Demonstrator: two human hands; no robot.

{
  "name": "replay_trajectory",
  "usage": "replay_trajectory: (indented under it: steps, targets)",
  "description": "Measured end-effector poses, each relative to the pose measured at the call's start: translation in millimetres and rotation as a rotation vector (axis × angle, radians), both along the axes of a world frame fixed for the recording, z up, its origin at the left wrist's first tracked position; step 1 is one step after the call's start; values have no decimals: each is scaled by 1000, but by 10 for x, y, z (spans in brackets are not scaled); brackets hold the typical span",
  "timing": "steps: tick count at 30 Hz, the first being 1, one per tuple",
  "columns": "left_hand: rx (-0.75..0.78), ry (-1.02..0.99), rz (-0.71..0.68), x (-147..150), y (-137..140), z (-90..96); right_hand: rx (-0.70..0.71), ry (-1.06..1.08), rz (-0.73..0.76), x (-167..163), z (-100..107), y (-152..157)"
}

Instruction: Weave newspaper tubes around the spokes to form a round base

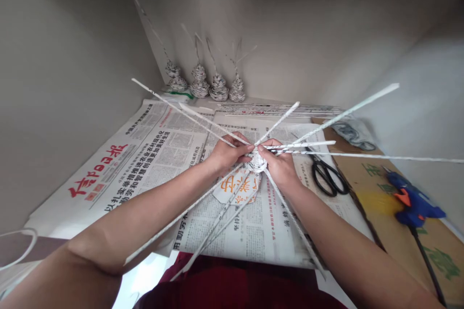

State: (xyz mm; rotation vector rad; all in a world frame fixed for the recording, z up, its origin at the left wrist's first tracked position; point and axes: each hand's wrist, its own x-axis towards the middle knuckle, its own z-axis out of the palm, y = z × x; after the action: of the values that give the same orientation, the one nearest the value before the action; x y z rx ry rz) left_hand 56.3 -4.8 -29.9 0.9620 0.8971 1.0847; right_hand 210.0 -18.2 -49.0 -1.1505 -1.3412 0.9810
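Both hands meet over the newspaper at a small woven paper base (258, 163), from which several rolled paper strips fan out in all directions. My left hand (234, 150) pinches the base's left side between thumb and fingers. On the other side, my right hand (277, 161) grips the base and the strips beside it, its thumb near the middle. One long paper strip (362, 155) runs far out to the right. Two strips slant down toward my lap. Under the weaving lies a white paper piece with orange characters (237, 189). The fingertips partly hide the weave.
Newspaper sheets (145, 154) cover the table. Several woven paper gourds (199, 82) stand along the back wall, near a bundle of paper rolls (275, 110). To the right are black scissors (328, 178), a blue glue gun (413, 198) with its cord, and cardboard (384, 217).
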Motion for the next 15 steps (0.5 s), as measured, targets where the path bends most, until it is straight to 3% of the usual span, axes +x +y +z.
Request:
replay_trajectory:
  steps: [10, 15]
  targets:
    - [148, 123, 60, 16, -29, -46, -57, 64, -61, -62, 3, 4]
    - [130, 132, 48, 45, -62, -62, -27, 26, -163, -85, -51, 2]
